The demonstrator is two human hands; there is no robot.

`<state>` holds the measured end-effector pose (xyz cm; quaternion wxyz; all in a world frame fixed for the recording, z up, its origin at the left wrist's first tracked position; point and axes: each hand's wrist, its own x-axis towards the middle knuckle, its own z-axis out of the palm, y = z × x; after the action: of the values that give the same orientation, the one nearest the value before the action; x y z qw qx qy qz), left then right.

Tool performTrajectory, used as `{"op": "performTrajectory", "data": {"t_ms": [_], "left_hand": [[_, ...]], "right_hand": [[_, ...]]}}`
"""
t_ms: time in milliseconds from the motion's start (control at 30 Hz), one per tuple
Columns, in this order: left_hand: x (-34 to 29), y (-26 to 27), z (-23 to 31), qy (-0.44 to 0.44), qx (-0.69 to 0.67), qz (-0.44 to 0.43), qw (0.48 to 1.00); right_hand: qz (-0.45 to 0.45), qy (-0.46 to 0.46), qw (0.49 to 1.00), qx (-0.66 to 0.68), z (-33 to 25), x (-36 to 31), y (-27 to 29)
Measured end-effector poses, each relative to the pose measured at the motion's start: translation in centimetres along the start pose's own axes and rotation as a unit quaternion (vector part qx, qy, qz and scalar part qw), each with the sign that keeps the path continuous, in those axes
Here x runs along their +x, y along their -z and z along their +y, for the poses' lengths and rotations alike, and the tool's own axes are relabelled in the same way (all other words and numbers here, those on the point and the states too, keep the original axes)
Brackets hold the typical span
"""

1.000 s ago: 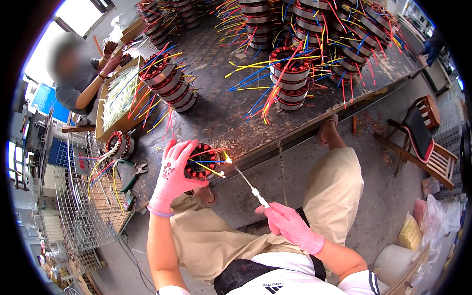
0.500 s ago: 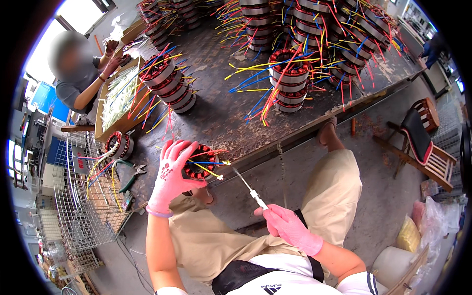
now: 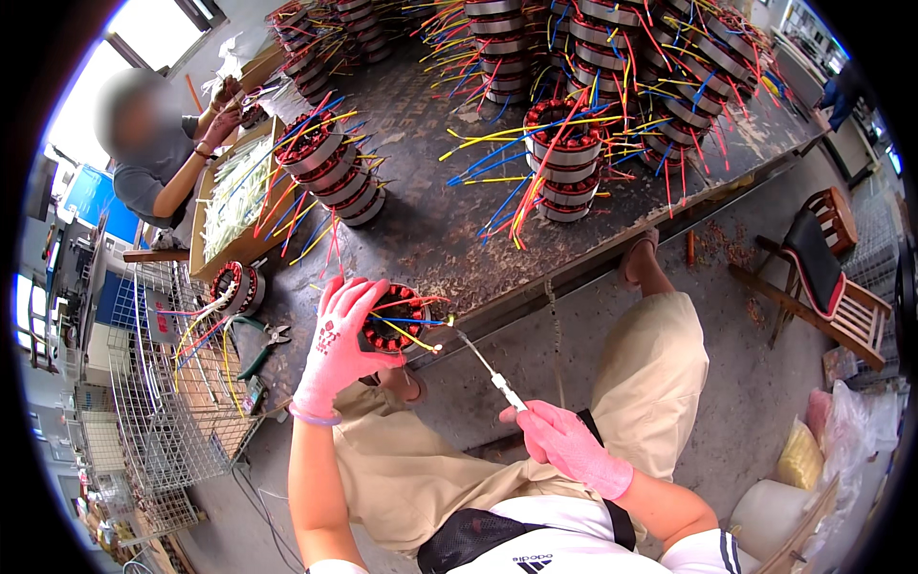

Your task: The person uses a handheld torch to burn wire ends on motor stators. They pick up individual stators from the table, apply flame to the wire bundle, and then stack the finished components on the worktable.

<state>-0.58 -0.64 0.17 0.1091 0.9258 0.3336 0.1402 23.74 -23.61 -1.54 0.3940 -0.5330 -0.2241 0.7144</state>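
Note:
In a pink glove, my left hand [image 3: 337, 335] is wrapped round the side of a motor stator [image 3: 390, 320] at the table's near edge. The stator is a ring wound in red, and its red, blue and yellow leads point right. My right hand [image 3: 574, 450], also gloved in pink, grips a slim tool [image 3: 507, 390] with a white handle and a thin grey shaft. The tool's tip is at the ends of the blue and yellow leads; whether it touches them I cannot tell.
Stacked stators [image 3: 564, 163] with loose leads crowd the table [image 3: 421, 191]. Left of my hand lie another stator [image 3: 236, 287] and green-handled pliers [image 3: 258, 346]. A box of pale sleeves [image 3: 234, 191] stands near a co-worker [image 3: 158, 163]. A chair [image 3: 813, 258] is at right.
The whole view has shifted slightly. Both my hands keep their grips, with the tool tip still at the lead ends. The co-worker's hands have moved a little.

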Motion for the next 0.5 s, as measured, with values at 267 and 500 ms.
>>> {"op": "performTrajectory", "data": {"t_ms": [267, 500], "left_hand": [[0.08, 0.18, 0.04, -0.011, -0.018, 0.01, 1.0], [-0.03, 0.3, -0.01, -0.009, -0.015, 0.008, 1.0]], "right_hand": [[0.008, -0.012, 1.0, -0.007, -0.75, -0.59, -0.15], [-0.004, -0.007, 1.0, -0.024, -0.7, -0.49, -0.13]]}}
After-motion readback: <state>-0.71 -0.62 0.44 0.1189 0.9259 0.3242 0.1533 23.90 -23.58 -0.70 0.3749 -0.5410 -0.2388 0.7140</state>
